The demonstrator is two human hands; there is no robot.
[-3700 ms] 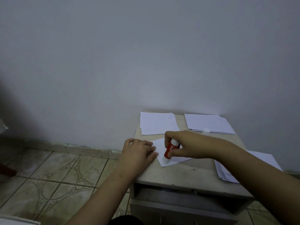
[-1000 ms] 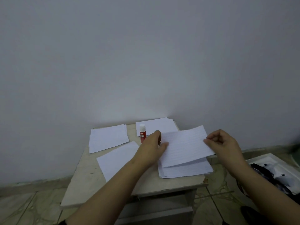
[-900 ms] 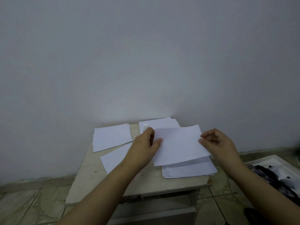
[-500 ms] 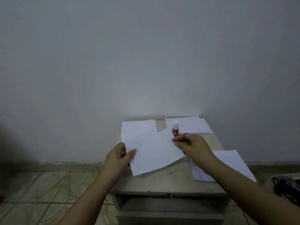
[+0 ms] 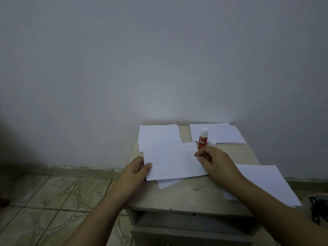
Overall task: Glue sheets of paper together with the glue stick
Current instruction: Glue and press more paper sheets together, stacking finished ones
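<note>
Both hands pinched the white lined paper sheet (image 5: 173,161): your left hand (image 5: 135,170) near-left, right hand (image 5: 213,161) right. Better had you squared it over the plain white sheet (image 5: 166,183) beneath before pressing; the capless red glue stick (image 5: 202,138) stood beyond.

Bare tabletop (image 5: 191,194) front-ctr, glue stick (image 5: 202,139) upright behind, paper stacks (image 5: 269,181) prob. flanking
</note>
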